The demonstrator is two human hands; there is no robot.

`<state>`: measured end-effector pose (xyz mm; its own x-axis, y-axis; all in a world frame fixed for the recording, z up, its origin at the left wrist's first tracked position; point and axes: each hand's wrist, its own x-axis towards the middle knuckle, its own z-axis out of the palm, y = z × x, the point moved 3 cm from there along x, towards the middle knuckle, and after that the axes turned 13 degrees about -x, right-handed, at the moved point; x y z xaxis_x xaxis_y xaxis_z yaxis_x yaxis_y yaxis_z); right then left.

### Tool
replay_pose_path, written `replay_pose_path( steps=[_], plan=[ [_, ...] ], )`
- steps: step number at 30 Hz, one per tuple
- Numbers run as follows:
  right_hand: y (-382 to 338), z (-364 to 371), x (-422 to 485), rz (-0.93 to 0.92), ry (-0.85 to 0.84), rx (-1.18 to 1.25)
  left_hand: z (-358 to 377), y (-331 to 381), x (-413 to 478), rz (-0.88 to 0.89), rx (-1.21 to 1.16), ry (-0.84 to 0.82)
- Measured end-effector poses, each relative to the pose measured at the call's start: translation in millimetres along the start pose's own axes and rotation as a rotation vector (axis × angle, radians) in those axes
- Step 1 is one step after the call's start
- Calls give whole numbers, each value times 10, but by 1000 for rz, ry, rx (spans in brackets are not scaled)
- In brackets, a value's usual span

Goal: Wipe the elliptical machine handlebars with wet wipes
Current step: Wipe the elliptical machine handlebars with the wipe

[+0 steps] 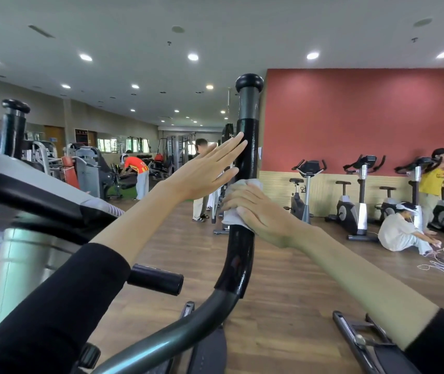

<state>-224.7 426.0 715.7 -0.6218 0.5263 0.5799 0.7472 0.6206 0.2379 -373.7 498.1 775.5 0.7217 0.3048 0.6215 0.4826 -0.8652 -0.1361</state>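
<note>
Handlebar (247,157) nearest the person, an upright bar with a glossy black sleeve (238,255), a grey band (248,103) and a round cap (249,82) on top, is the one being cleaned. The wet wipe (231,221), a pale bunched cloth, is wrapped round the sleeve about midway up this bar. The right hand (260,211) grasps it there, fingers curled round wipe and bar together. The left hand (204,171) is released: its fingers lie straight, their tips touching the left side of the sleeve just above the wipe, seemingly steadying the bar. A second handlebar (14,125) rises well to the left of the first one, with no wipe on it. The step in hand appears to be a stroke along the sleeve. To do it well, the person would best hold the wipe closed all the way round the bar, so that the far side is covered too. It should slide with even pressure up to the grey band and cap, then down to the lower end of the sleeve, with a slight twist on each pass. The flat left hand should brace the bar, which may swing on its pivot, without resting on freshly wiped sleeve.
</note>
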Motion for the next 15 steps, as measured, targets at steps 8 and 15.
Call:
replay_pose_path(
  steps=[8,15],
  plan=[
    [-512,142,-363,94,-7,40,112,96,-130,33,-31,-48],
    [-594,194,-526,2,-66,-44,226,219,-311,26,-88,-116]
  ],
)
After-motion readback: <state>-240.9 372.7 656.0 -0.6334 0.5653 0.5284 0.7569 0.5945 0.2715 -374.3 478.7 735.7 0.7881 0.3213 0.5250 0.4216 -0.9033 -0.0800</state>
